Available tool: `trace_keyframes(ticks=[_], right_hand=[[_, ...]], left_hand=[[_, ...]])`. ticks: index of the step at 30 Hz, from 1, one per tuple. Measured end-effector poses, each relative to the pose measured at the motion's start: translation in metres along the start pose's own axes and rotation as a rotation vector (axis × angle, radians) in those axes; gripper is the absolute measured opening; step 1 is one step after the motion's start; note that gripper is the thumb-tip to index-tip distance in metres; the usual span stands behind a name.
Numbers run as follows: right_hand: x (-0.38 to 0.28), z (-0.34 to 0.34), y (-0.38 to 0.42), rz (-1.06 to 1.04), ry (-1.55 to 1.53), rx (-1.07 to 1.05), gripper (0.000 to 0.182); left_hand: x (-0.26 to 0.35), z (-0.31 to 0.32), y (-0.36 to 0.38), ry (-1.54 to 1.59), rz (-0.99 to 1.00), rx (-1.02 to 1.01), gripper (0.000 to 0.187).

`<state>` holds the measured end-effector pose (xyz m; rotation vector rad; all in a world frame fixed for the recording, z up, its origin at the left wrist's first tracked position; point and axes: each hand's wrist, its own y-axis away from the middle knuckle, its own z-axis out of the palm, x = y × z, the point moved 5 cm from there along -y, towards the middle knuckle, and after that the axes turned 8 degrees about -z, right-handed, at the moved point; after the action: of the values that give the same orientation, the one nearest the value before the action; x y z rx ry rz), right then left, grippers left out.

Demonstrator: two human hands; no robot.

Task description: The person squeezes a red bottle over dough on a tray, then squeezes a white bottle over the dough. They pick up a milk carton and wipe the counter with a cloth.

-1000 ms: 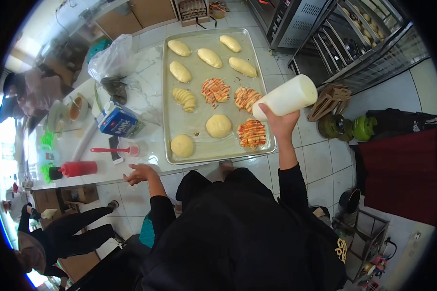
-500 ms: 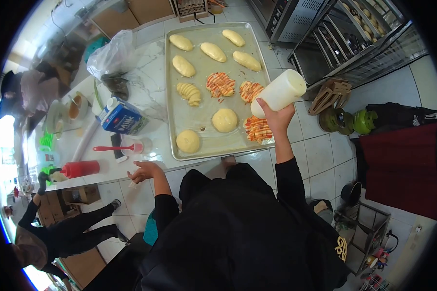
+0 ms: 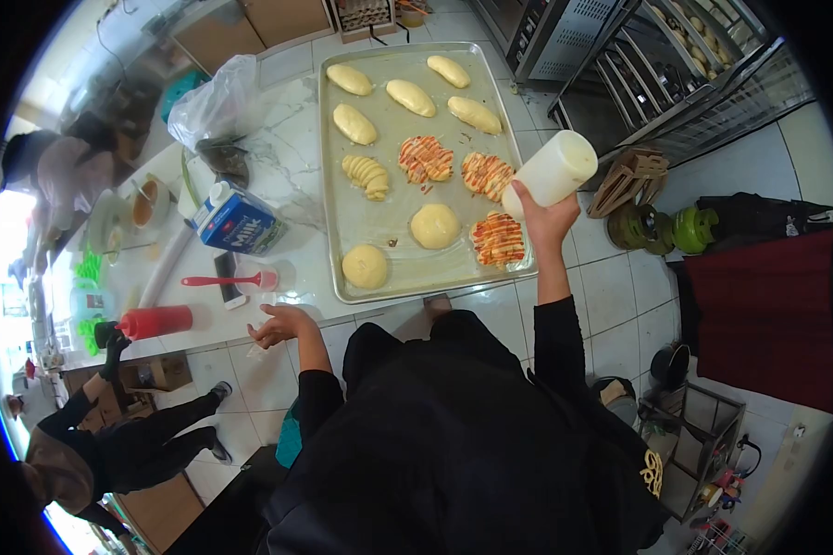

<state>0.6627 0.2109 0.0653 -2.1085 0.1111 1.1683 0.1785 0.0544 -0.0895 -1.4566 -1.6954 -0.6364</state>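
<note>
My right hand (image 3: 548, 220) is wrapped round a pale cream squeeze bottle (image 3: 563, 168), held tilted over the right edge of the baking tray (image 3: 393, 176). Beneath and beside it lie a bun with red and pale stripes (image 3: 497, 240) and another striped bun (image 3: 484, 176); a third striped bun (image 3: 425, 160) sits further left. Two plain round dough buns (image 3: 434, 227) rest toward the near side, with a ridged dough roll (image 3: 366, 177) and several oval dough pieces (image 3: 410, 97) beyond. My left hand (image 3: 282, 326) hovers at the counter's front edge, fingers apart, holding nothing.
Left of the tray stand a milk carton (image 3: 239, 220), a red-handled brush (image 3: 227, 280) over a phone (image 3: 230, 285), and a red squeeze bottle (image 3: 157, 322). A co-worker's gloved hand (image 3: 111, 344) is near that bottle. A tray rack (image 3: 657, 74) stands at the right.
My right hand and the cream bottle have shifted slightly right, and the whole view has moved a little. The co-worker's gloved hand has moved right, closer to the red bottle.
</note>
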Motion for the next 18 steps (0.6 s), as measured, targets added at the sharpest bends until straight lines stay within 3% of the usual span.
trace_keyframes(ticks=[6, 11, 18], right_hand=[[-0.012, -0.006, -0.002, 0.005, 0.002, 0.032, 0.053], [-0.043, 0.001, 0.001, -0.070, -0.129, -0.066, 0.048], [-0.020, -0.023, -0.008, 0.011, 0.011, 0.023, 0.047]], left_hand=[[0.000, 0.000, 0.000, 0.009, -0.018, 0.004, 0.056], [0.002, 0.000, 0.001, -0.009, 0.007, 0.020, 0.057], [0.007, -0.005, 0.004, 0.063, -0.054, -0.039, 0.057]])
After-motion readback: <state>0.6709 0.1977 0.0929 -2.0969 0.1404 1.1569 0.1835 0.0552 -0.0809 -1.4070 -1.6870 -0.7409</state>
